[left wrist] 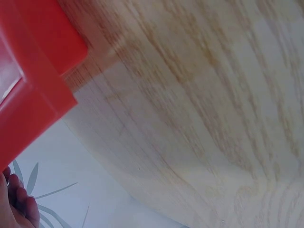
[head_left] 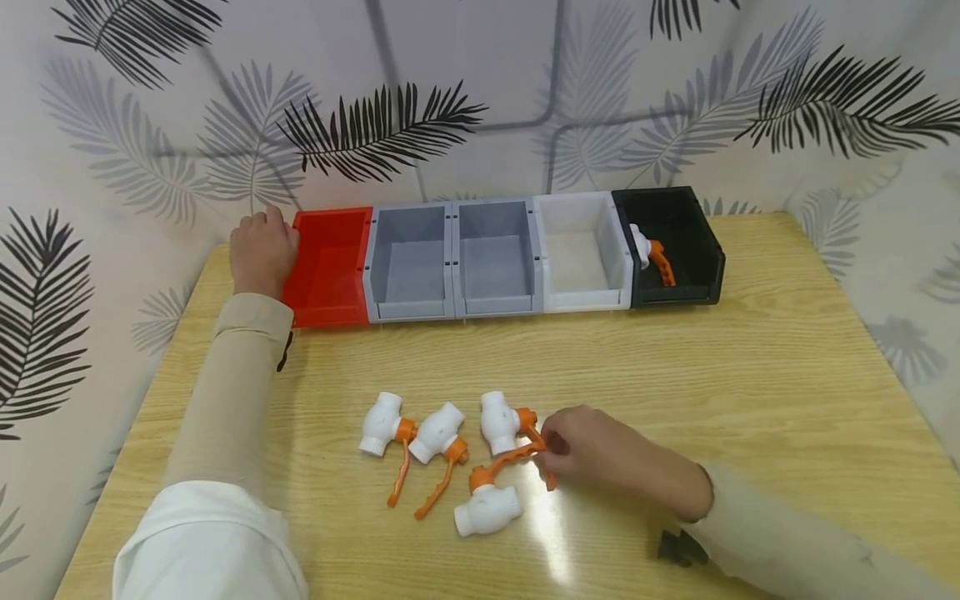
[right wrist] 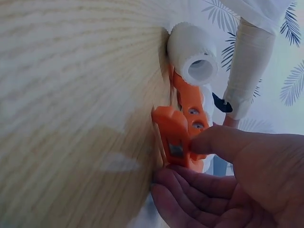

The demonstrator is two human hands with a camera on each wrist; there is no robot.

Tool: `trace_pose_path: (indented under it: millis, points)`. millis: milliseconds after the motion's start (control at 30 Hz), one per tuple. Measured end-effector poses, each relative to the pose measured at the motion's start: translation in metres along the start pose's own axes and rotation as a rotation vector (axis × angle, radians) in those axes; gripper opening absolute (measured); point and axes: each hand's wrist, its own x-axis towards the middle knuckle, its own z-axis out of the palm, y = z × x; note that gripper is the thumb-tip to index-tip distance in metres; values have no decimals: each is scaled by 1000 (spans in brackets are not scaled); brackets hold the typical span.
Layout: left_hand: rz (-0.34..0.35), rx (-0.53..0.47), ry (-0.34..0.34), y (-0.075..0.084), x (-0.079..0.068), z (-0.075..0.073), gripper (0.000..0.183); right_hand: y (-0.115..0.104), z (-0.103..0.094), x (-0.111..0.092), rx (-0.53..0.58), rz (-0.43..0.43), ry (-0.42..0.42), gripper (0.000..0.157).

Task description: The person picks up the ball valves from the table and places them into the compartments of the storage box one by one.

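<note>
Several white ball valves with orange lever handles lie on the wooden table. My right hand [head_left: 596, 450] pinches the orange handle [right wrist: 172, 135] of the upper right valve [head_left: 498, 422], thumb on one side and fingers on the other. The handle of the lower valve [head_left: 487, 510] crosses there, close to the fingertips. Farther left lie two more valves, a left one [head_left: 382, 425] and a middle one [head_left: 437, 432]. My left hand [head_left: 262, 250] is at the left side of the red bin [head_left: 330, 315], fingers curled; whether they grip its rim is hidden.
Right of the red bin stand two grey bins [head_left: 411, 310] [head_left: 498, 305], a white bin [head_left: 588, 298] and a black bin [head_left: 701, 292] in a row. One ball valve [head_left: 660, 261] lies inside the black bin. A leaf-patterned cloth [head_left: 480, 75] hangs behind the table [head_left: 787, 375].
</note>
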Motion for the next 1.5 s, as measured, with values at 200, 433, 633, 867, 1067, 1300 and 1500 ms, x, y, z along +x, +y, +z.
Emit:
trace_pose_path:
  millis: [200,433,633,867,1067,1300,1500]
  points:
    - [-4,0,-13,1,1,0,30,6,-7,-2,6,9,-23,8]
    - [-8,15,-39,0,1,-1,30,10,-15,-2,24,35,-33,9]
    - [1,8,-28,1,0,-1,30,16,-19,-1,-42,103,23,12]
    - [10,7,4,-1,1,2,30,24,-21,-3,-57,97,99,11]
    - [6,9,-22,-2,2,4,31,29,-22,-3,-79,104,123,10]
    - [-6,-2,-33,-2,2,4,32,35,-27,-3,-88,137,129,6]
    - [-9,2,-38,-2,3,4,33,38,-30,-5,-92,149,120,6]
